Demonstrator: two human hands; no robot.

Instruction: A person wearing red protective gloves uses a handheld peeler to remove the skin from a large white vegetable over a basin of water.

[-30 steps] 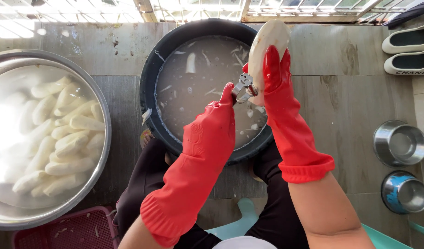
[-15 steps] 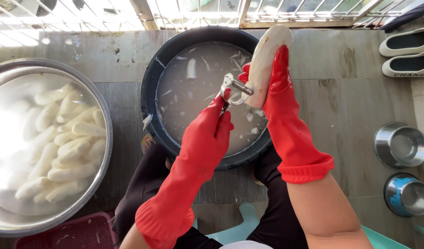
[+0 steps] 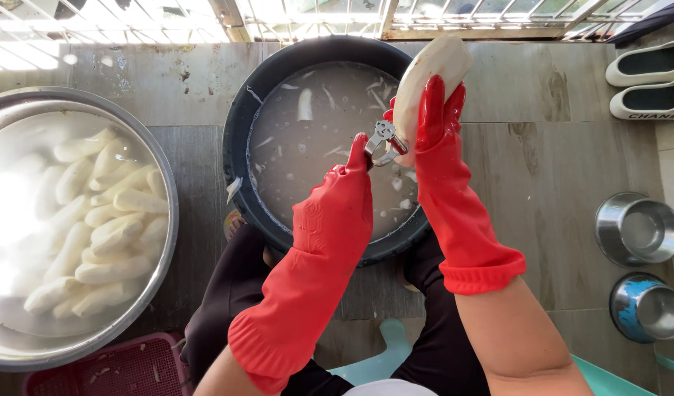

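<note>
1. I see a wide steel basin (image 3: 165,242) of peeled white roots on the floor at my left.
2. A dark tub (image 3: 238,139) of murky water sits ahead.
3. My right hand (image 3: 436,121), its grip closed, holds a pale root (image 3: 425,70) tilted above the tub's far rim.
4. My left hand (image 3: 348,187) grips a metal peeler (image 3: 385,139), touching the root's lower end.
</note>
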